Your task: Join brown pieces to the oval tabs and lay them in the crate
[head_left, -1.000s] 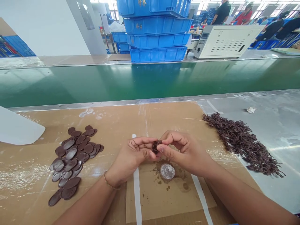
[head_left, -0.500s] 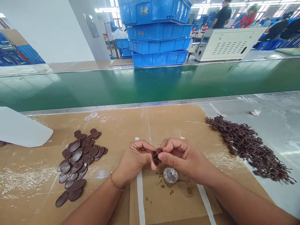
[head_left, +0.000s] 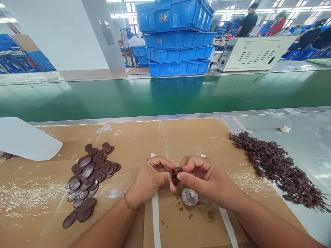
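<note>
My left hand [head_left: 152, 177] pinches a dark brown oval piece [head_left: 174, 177] between thumb and fingers, its inner face turned toward my right hand. My right hand [head_left: 207, 179] is closed with thumb and forefinger on a small dark brown part [head_left: 179, 169] at the oval piece's upper edge. Fingertips hide much of both, so whether they are joined I cannot tell. Just below the fingers sits a small round dish [head_left: 189, 197] with a whitish, shiny surface. Brown oval pieces [head_left: 88, 172] lie loosely heaped to the left. On the right is a long pile of brown twig-like parts [head_left: 276, 165].
Cardboard [head_left: 134, 144] with white tape strips [head_left: 156, 220] covers the worktop. A white plastic container [head_left: 26, 139] lies at left. Beyond runs a green belt [head_left: 116, 98], with stacked blue crates [head_left: 179, 51] and a beige machine [head_left: 256, 53] behind it. Several people are in the background.
The whole view has shifted slightly, so the scene sits a little lower and to the right. Both hands remain together on the brown parts, with the oval piece turned slightly.
</note>
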A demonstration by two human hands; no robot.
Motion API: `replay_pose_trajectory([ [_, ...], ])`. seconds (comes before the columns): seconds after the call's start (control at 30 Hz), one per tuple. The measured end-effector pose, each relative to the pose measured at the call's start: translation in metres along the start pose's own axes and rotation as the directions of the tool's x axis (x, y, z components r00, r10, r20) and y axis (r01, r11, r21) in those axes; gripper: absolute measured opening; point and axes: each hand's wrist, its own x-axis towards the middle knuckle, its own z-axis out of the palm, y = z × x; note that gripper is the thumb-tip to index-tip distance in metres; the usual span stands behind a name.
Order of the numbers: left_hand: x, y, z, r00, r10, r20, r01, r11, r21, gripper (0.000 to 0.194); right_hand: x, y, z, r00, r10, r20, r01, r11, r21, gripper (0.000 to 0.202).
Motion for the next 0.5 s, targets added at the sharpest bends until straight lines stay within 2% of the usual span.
replay_pose_trajectory([
  [0.5, -0.0012, 0.0038, 0.0032, 0.999, 0.000, -0.040, 0.002, 0.999, 0.033, 0.026, -0.0011, 0.0006, 0.0001, 0.999, -0.044, -0.008, 0.044, 0.999, -0.033, 0.024],
])
